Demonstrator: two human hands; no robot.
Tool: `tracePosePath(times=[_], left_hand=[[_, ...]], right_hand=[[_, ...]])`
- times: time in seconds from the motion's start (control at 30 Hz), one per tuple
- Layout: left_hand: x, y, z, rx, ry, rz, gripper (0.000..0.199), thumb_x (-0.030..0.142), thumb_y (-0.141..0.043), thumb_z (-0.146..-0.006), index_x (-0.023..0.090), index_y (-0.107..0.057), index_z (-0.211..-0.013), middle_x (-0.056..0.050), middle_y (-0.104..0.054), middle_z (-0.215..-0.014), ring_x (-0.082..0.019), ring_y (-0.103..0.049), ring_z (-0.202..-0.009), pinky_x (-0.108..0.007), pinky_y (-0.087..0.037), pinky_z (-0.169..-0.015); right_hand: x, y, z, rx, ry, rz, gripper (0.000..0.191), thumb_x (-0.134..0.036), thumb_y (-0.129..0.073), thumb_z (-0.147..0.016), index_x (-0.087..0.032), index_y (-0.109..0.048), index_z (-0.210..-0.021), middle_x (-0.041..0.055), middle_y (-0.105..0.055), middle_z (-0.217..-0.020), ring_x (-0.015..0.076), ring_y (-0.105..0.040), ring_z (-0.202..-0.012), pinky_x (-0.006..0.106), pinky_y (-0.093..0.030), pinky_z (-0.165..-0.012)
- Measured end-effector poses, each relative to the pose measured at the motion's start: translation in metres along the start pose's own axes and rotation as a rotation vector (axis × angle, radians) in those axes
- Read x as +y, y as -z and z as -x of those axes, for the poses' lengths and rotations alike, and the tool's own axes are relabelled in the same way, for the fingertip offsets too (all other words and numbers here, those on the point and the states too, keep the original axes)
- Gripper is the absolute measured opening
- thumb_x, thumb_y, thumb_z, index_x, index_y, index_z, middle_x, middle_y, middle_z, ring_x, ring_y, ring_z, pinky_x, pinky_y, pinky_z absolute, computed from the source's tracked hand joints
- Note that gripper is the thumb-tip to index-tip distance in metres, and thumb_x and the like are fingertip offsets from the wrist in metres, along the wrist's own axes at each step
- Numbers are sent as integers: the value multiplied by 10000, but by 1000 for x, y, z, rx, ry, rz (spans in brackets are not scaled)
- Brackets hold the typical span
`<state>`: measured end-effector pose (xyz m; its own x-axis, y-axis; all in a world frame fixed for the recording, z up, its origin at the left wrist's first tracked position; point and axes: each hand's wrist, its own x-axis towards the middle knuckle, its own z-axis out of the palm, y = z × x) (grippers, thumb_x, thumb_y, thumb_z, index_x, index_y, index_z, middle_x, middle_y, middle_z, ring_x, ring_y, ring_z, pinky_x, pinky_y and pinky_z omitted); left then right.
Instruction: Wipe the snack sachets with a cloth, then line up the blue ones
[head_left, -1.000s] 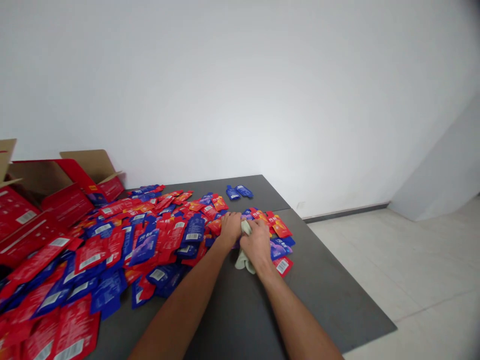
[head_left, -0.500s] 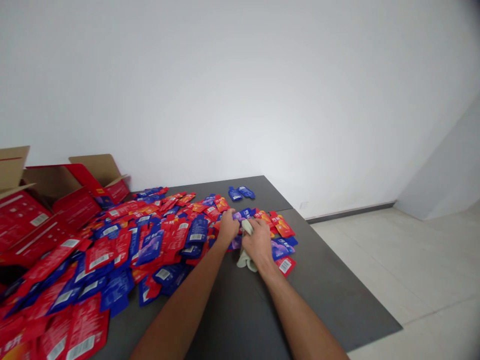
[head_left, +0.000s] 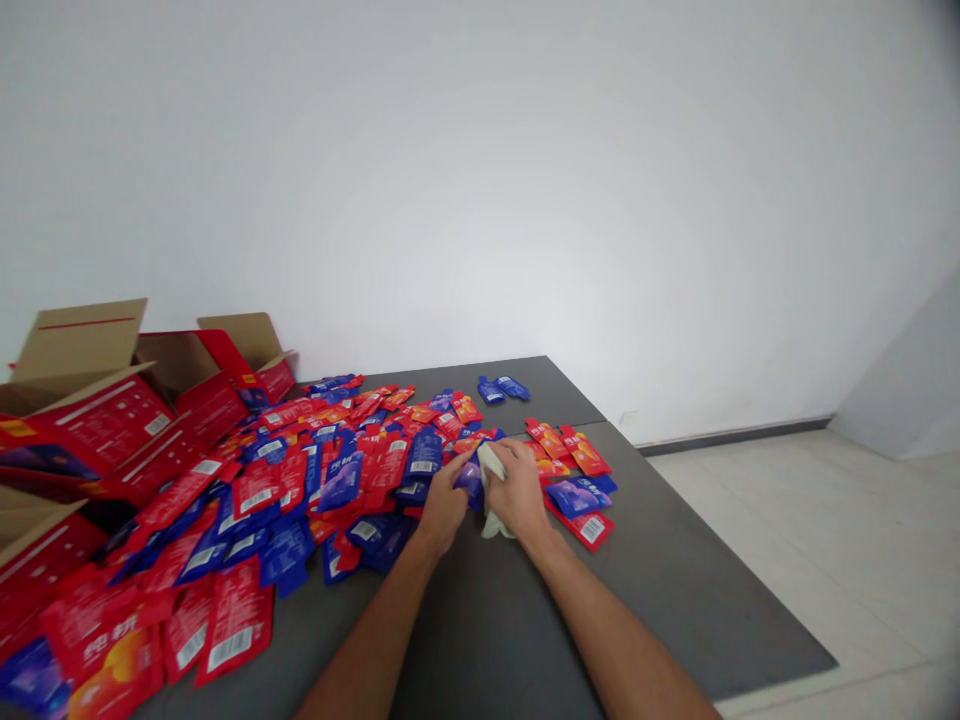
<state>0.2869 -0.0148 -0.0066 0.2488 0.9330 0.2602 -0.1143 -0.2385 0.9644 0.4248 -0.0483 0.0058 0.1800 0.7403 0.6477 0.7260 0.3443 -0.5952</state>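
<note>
While left fingers (head_left: 454, 468) pinch a purple pouch (head_left: 471, 484), right fingers (head_left: 515, 455) (curled) clutch pale cloth (head_left: 491, 463).

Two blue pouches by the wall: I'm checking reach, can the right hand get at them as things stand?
Probably yes: nothing tall stands between the right hand and the blue pair, though the cloth it holds would likely need putting down.

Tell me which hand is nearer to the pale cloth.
Right. The right hand grips the pale cloth, its fingers bunched around it. The left hand is off to the cloth's left, at the blue-purple pouch.
</note>
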Motion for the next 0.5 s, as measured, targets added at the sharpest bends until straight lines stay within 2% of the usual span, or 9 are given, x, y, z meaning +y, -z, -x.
tracePosePath(times=[0.1, 0.2, 0.3, 0.5], left_hand=[[-7, -1, 5, -52, -25, -92, 715, -19, -481, -586, 202, -660, -1242, -54, -656, -1285, -248, -545, -1260, -441, -357, -1139], [-10, -2, 7, -36, -32, -124, 736, -29, -466, -584, 206, -653, -1257, -50, -639, -1312, -246, -514, -1297, -431, -348, -1147], [-7, 0, 7, 10, -15, -73, 705, -11, -505, -597, 211, -656, -1249, -56, -647, -1295, -257, -536, -1267, -414, -397, -1107], [6, 11, 3, 234, 88, 192, 669, 103, -614, -636, 203, -592, -1297, -70, -693, -1155, -223, -647, -1033, -355, -509, -911]], right_hand=[[9, 5, -6, 95, -49, 34, 412, -121, -568, -794, -235, -671, -1176, 98, -599, -1165, 277, -524, -1095, 445, -435, -982], [12, 7, -8, 97, -46, 25, 412, -136, -574, -797, -231, -672, -1185, 95, -607, -1159, 274, -528, -1096, 442, -434, -986], [3, 4, -4, 14, 6, -23, 409, -128, -566, -804, -245, -678, -1180, 86, -615, -1169, 262, -539, -1103, 427, -437, -985], [-26, -6, 9, -224, 131, -174, 408, -78, -561, -799, -289, -700, -1118, 45, -649, -1135, 227, -570, -1092, 394, -450, -969]])
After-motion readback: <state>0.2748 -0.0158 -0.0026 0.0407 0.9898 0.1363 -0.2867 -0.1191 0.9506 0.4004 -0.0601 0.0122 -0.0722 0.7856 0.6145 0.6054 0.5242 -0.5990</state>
